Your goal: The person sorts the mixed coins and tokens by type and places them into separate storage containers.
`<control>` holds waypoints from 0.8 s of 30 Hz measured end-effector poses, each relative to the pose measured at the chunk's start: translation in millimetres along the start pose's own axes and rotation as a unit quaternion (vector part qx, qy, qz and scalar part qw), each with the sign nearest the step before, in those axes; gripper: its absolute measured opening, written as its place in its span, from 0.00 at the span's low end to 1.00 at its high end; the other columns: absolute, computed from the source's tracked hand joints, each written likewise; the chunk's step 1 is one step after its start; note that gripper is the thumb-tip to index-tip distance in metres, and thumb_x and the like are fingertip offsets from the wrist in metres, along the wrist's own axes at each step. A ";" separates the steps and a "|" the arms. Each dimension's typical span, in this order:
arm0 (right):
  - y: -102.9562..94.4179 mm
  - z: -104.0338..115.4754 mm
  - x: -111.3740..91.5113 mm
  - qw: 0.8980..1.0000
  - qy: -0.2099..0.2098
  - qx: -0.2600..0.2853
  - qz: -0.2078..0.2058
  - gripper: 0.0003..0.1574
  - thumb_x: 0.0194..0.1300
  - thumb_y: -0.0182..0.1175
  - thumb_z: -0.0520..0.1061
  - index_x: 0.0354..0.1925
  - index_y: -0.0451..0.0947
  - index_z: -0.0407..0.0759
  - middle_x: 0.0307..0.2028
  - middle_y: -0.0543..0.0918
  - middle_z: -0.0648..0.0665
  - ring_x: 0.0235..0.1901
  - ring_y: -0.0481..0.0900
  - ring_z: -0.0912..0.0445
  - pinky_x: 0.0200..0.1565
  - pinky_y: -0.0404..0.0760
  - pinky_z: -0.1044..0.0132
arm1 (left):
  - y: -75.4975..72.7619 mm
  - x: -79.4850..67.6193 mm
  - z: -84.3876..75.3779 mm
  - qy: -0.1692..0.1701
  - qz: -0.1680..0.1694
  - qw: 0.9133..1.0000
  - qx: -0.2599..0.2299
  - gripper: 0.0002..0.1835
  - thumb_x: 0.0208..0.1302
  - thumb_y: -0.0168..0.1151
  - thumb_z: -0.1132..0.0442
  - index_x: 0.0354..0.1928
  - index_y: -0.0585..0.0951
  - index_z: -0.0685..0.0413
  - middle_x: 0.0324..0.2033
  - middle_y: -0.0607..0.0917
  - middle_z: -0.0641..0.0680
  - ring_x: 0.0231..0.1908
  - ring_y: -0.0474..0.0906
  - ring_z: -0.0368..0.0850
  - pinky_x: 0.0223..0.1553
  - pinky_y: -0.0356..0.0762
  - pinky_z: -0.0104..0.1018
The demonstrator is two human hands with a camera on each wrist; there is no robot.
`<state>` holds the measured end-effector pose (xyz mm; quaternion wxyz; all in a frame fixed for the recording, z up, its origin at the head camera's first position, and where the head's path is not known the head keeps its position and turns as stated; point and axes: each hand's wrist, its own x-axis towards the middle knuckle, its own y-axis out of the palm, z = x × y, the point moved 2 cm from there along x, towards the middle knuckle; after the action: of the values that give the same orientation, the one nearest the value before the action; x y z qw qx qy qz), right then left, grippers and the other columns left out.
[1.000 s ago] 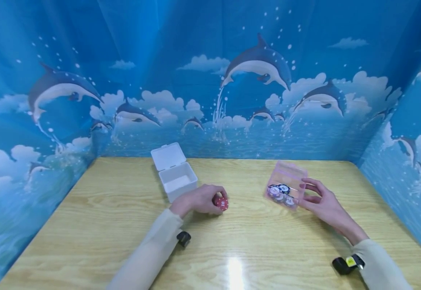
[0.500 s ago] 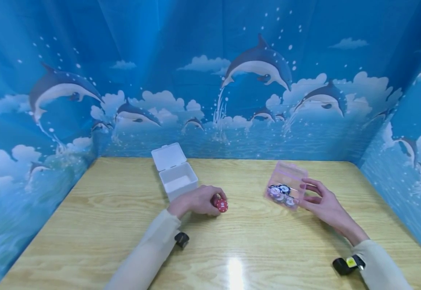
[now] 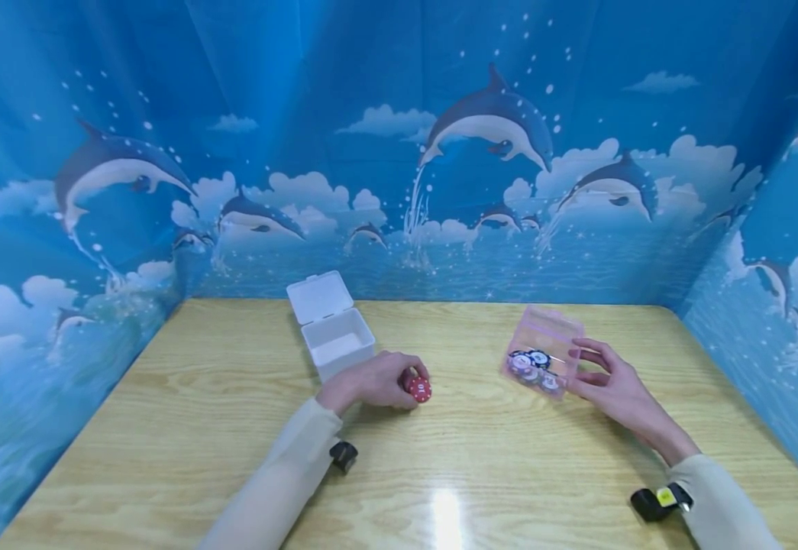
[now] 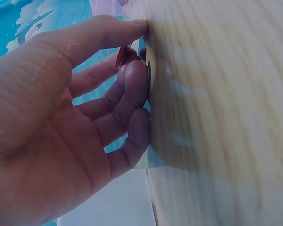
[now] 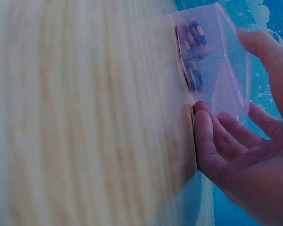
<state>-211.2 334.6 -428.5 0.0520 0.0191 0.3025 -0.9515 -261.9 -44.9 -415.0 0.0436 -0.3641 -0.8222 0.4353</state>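
Note:
In the head view my left hand (image 3: 381, 380) pinches a red poker chip (image 3: 421, 389) marked with a white 10, close over the table. In the left wrist view this chip (image 4: 120, 57) shows edge-on by the fingertips, partly hidden by the hand. A see-through pink box (image 3: 543, 367) holds several poker chips (image 3: 534, 368), black-and-white and pale purple. My right hand (image 3: 608, 386) is at its right side, thumb near the front corner and fingers loosely bent. In the right wrist view, fingertips (image 5: 200, 113) rest low beside the box and the thumb lies at its upper edge.
Behind my left wrist stands a white box (image 3: 337, 336) with its hinged lid (image 3: 319, 298) raised at the back. A dolphin-printed curtain (image 3: 399, 191) borders the wooden table (image 3: 481, 466) at the back and sides.
My left hand has shifted very slightly toward the front with the red poker chip, which has turned a little in its fingers. The right hand and both boxes stay where they were.

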 end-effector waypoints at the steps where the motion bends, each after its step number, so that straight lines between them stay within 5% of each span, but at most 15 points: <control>1: 0.0 0.1 0.0 1.000 0.000 -0.001 0.000 0.52 0.71 0.64 0.58 0.80 0.49 0.45 0.74 0.63 0.30 0.63 0.76 0.34 0.48 0.80 0.74 | 0.1 0.1 0.0 0.001 0.000 1.000 0.000 0.22 0.59 0.75 0.60 0.55 0.81 0.45 0.40 0.84 0.45 0.39 0.79 0.37 0.43 0.81 0.31; 24: -0.7 0.3 0.5 1.000 -0.001 0.006 0.003 0.52 0.71 0.65 0.56 0.80 0.49 0.45 0.74 0.63 0.30 0.63 0.76 0.34 0.47 0.81 0.74 | -4.3 2.6 -7.6 0.038 -0.046 0.998 -0.014 0.23 0.60 0.74 0.60 0.58 0.81 0.48 0.38 0.84 0.46 0.37 0.79 0.38 0.41 0.81 0.31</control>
<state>-211.8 335.0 -427.9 0.0550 0.0196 0.2962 -0.9533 -263.2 -39.6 -407.8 0.0898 -0.3425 -0.8421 0.4069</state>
